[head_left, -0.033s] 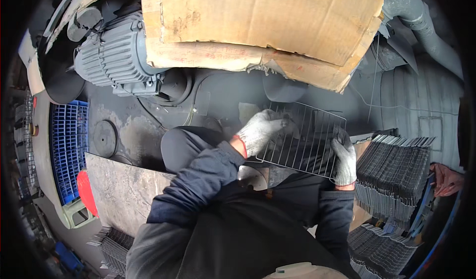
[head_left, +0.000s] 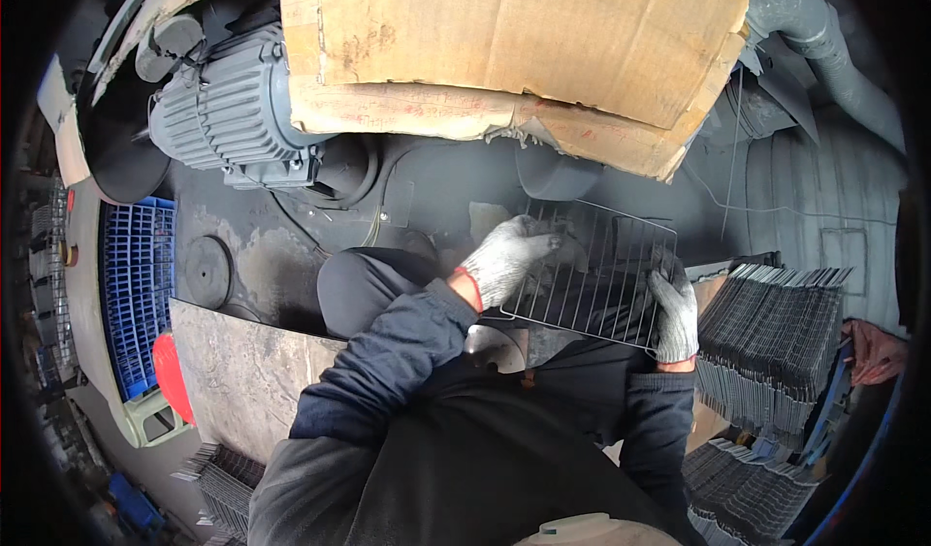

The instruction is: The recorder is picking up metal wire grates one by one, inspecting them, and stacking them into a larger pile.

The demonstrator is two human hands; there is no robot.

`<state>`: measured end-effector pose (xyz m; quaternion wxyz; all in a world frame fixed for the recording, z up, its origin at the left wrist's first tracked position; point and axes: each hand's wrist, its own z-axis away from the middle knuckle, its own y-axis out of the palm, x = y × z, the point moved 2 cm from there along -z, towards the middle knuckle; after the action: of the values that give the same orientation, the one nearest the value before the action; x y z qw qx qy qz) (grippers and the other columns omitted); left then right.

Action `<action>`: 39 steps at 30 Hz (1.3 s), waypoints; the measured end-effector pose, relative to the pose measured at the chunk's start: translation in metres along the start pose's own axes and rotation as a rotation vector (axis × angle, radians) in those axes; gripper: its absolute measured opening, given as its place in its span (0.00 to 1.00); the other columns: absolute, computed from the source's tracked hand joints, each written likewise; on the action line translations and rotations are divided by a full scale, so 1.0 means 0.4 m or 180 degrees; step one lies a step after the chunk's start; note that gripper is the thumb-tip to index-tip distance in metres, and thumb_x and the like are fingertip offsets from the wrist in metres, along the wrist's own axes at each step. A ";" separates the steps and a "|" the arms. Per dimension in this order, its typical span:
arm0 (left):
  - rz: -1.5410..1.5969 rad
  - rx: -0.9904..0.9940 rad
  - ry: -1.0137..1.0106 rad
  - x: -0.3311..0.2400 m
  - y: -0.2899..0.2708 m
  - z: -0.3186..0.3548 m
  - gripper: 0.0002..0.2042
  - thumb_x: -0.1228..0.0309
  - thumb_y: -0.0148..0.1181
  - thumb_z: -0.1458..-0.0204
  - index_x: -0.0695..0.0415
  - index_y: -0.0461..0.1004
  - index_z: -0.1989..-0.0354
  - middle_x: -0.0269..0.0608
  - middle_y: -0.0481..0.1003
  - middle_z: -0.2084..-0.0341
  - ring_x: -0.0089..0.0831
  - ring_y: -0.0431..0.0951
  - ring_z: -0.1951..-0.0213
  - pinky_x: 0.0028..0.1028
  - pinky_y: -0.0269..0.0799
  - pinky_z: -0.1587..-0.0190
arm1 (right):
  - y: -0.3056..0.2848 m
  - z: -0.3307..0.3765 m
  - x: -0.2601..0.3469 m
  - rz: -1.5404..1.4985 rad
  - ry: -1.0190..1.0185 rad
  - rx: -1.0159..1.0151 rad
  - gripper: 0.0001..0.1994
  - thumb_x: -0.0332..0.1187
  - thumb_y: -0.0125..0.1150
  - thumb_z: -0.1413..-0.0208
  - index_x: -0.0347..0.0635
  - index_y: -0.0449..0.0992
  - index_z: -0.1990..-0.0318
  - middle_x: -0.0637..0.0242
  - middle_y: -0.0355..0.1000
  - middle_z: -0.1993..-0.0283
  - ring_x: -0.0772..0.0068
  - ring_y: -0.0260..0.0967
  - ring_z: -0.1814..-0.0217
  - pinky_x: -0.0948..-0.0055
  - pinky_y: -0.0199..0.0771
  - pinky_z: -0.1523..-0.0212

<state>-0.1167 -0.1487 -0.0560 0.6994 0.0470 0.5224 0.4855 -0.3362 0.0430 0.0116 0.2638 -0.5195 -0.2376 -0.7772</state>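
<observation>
Holding a rectangular wire grid rack (head_left: 593, 274) flat-ish in front of the torso, tilted slightly down to the person's right. Both hands wear grey knit work gloves.

Left hand (head_left: 504, 258): fingers curled over the rack's upper-left edge, closed on the wire frame. Red cuff trim shows at the wrist, dark blue sleeve behind it.

Right hand (head_left: 674, 313): gripping the rack's lower-right corner, fingers wrapped onto the frame, thumb side up. Also closed on the rack.

Rack sits between the two hands, above the person's lap, just below a dark rounded machine part. Parallel thin wires run across a heavier outer frame; no visible bends.

Surroundings:
- Grey finned electric motor (head_left: 228, 110) upper left, on a dark, grimy machine bed.
- Large worn cardboard sheet (head_left: 524, 42) covering the top of the machine, edges torn.
- Stack of similar wire racks (head_left: 771, 333) just right of the right hand, piled on edge; more stacked lower right (head_left: 747, 493).
- Blue plastic crate (head_left: 136, 294) on the far left, red object (head_left: 170, 376) beside it.
- Flat scuffed board (head_left: 242, 371) left of the person's knee.
- Grey pipe (head_left: 834, 51) running along the upper right.
- Another person's hand (head_left: 878, 352) at the far right edge, well apart from the rack; can't tell what it's doing.
</observation>
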 end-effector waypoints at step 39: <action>-0.1321 -0.1536 0.1561 -0.081 -0.016 0.676 0.06 0.81 0.66 0.39 0.60 0.76 0.57 0.33 0.79 0.63 0.20 0.76 0.61 0.23 0.74 0.55 | 0.209 0.298 -0.011 0.0431 -0.0359 0.2079 0.13 0.24 0.66 0.33 0.35 0.81 0.43 0.65 0.82 0.47 0.76 0.77 0.46 0.72 0.78 0.42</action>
<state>0.0980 -0.0564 0.0840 0.6281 -0.3424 0.5432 0.4395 -0.1984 0.0578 0.0570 0.4538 -0.4644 -0.4532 -0.6107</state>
